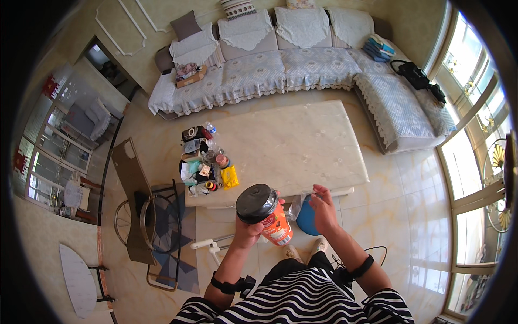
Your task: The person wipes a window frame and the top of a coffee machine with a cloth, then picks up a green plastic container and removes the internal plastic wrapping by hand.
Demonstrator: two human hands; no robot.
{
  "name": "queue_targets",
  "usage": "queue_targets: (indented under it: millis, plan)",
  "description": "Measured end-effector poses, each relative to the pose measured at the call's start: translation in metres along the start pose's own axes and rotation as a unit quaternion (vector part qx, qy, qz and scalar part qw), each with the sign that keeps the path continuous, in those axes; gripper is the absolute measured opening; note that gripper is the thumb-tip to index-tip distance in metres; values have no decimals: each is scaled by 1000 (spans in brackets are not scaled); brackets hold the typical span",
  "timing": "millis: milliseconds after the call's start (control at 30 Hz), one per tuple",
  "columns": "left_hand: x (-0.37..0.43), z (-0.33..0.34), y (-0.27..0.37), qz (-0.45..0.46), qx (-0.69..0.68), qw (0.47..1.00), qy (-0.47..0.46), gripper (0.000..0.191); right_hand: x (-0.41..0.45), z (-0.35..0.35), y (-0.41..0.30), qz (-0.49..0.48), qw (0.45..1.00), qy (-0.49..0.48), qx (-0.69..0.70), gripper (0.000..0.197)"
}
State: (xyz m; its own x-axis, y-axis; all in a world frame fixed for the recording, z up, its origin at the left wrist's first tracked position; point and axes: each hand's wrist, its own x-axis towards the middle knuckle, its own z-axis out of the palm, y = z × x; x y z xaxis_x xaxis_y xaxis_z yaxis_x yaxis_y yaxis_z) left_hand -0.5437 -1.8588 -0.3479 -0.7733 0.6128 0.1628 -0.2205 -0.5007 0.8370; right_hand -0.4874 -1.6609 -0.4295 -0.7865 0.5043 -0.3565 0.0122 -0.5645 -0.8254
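Observation:
My left hand [250,233] grips an orange printed paper cup [278,227] with a black plastic lid [256,202]. The cup tilts, its lid towards the upper left. To its right, my right hand [325,210] is raised with the fingers bent. A crumpled piece of clear plastic film [297,205] runs from beside the cup to the fingertips of that hand, which appear to pinch it. Below the film and partly behind the right hand is a round blue object [306,220].
A cream-covered table [283,141] stands ahead; bottles, bags and a yellow packet [230,177] crowd its left end. Beyond it curves a sectional sofa [255,75]. At left are a brown board [133,218] and a metal frame [175,235]; a white handle [201,244] stands nearer.

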Motion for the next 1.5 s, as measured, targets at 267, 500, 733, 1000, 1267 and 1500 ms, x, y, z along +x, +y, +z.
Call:
queue_targets:
  millis: [267,500,733,1000,1267,1500]
  plan:
    - [9,5,-38,19,113,992,53,103,-59,17,-46,-266,850,-274,-364,76]
    - [24,39,-77,8,151,989,-6,90,-28,-1,-65,-200,906,-210,-307,72]
    - [60,55,-102,-3,319,948,3,37,23,-51,-106,-47,924,-348,-151,61]
    - [137,111,-116,115,433,867,219,20,75,-108,-124,-60,904,-382,-181,84]
    - [165,91,-118,91,432,851,283,18,132,-154,-74,-240,823,-379,-347,79]
    - [97,-18,-198,-57,257,859,439,18,183,-190,16,-195,869,-290,-351,76]
